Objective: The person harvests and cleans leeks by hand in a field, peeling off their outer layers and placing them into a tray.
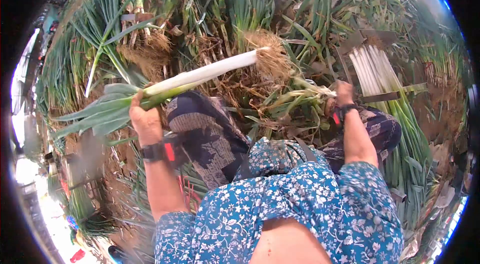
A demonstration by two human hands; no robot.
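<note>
My left hand is wrapped around one long leek near where its white stalk turns into green leaves. The leek lies slantwise over my left knee, its bushy brown roots pointing up and to the right. My right hand is closed over my right knee, gripping the end of some limp, yellowish peeled leaves that trail to the left. Just beyond it, a bundle of clean white leeks rests in a metal holder, with the green tops hanging down on the right.
Rooted leeks lie in heaps along the far left. More green leaves are piled in front. Dry peelings and scraps cover the ground between my knees. Another stack of green leeks lies at the lower left.
</note>
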